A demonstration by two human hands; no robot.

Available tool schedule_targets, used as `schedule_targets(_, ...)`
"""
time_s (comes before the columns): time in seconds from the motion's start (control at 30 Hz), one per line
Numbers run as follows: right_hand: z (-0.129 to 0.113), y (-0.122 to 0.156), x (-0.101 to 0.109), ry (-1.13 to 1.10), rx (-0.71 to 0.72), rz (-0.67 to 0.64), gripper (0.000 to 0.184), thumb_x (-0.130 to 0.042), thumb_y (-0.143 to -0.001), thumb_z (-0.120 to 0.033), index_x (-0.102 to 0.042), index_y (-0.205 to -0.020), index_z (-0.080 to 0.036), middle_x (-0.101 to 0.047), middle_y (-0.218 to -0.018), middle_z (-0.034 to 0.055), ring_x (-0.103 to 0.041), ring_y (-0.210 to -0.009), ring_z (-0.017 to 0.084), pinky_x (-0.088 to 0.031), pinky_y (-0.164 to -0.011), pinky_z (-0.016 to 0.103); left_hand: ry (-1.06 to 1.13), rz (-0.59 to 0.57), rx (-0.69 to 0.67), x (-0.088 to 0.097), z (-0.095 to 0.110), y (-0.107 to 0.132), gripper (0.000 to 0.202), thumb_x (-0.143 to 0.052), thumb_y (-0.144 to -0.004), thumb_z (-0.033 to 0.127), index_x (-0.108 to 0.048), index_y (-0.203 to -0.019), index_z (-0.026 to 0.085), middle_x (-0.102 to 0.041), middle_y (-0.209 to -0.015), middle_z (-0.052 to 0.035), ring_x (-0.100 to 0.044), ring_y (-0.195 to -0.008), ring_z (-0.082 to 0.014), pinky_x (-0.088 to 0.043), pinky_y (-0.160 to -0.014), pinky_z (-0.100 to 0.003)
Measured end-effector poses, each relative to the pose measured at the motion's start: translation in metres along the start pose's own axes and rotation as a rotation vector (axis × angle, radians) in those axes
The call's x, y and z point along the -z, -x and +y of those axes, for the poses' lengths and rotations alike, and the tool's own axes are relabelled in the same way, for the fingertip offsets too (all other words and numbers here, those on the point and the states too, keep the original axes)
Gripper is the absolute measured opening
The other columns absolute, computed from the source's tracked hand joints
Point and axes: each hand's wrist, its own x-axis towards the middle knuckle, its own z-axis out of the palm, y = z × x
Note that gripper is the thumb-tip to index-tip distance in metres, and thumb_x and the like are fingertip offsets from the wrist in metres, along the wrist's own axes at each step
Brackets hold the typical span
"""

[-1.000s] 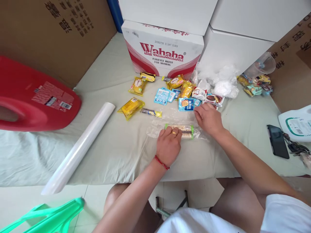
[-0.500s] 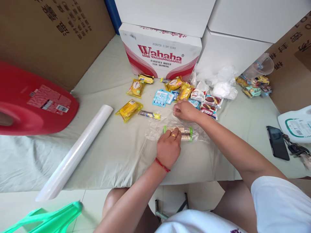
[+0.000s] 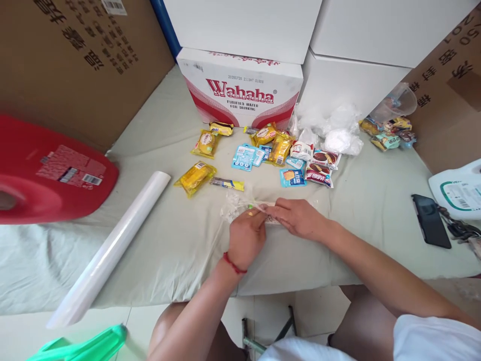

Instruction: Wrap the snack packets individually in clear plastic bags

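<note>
Both of my hands meet over a green-ended snack bar lying in a clear plastic bag (image 3: 235, 206) near the table's front. My left hand (image 3: 244, 235), with a red string at the wrist, is closed on the bag and bar. My right hand (image 3: 296, 218) lies over the bar's right part with its fingers pinching the clear plastic. The bar is mostly hidden under the hands. Just beyond lie loose snack packets: a yellow one (image 3: 194, 176), a thin bar (image 3: 226, 183), blue packets (image 3: 244, 156) and a chocolate-pie packet (image 3: 319, 173).
A roll of clear film (image 3: 112, 245) lies diagonally at the left, beside a red jug (image 3: 45, 170). A Wahaha carton (image 3: 240, 90) and white boxes stand at the back. A phone (image 3: 430, 225), keys and a white jug (image 3: 458, 190) are at the right. The table's front edge (image 3: 150, 298) is close.
My right hand came back from the packets behind to the bagged bar and joined the left hand on it. A blue packet lies uncovered where the right hand was.
</note>
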Motion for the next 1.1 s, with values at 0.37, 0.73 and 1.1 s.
schedule_targets(0.37, -0.022, 0.013, -0.012, 0.140, -0.045, -0.136, 0.051, -0.048, -0.100, -0.012, -0.054, -0.145, -0.035, -0.058, -0.097, 0.0055, -0.048, -0.081, 0.020, -0.031, -0.070, 0.031, 0.381, 0.374, 0.681, 0.049, -0.060, -0.026, 0.055, -0.034, -0.100, 0.061, -0.066, -0.114, 0.019, -0.075, -0.104, -0.0088, -0.067, -0.089, -0.0195, -0.052, -0.077, -0.031)
schedule_targets(0.73, -0.024, 0.014, -0.010, 0.085, -0.108, -0.171, 0.058, -0.050, -0.098, -0.008, -0.052, -0.147, -0.039, -0.056, -0.099, 0.0056, -0.048, -0.087, 0.021, -0.031, -0.074, 0.032, 0.270, -0.102, 0.637, 0.055, -0.024, -0.020, 0.029, -0.068, -0.079, 0.046, -0.073, -0.085, 0.019, -0.070, -0.071, 0.0003, -0.060, -0.064, -0.0174, -0.045, -0.062, -0.028)
schedule_targets(1.1, -0.037, 0.024, 0.001, -0.176, -0.148, -0.087, 0.034, -0.053, -0.099, -0.020, -0.066, -0.131, -0.022, -0.062, -0.113, 0.0126, -0.054, -0.104, 0.027, -0.044, -0.089, 0.041, 0.234, -0.037, 0.306, 0.008, 0.024, -0.008, 0.038, -0.041, -0.098, 0.024, -0.079, -0.098, 0.019, -0.078, -0.089, -0.0070, -0.071, -0.087, -0.0206, -0.053, -0.081, -0.032)
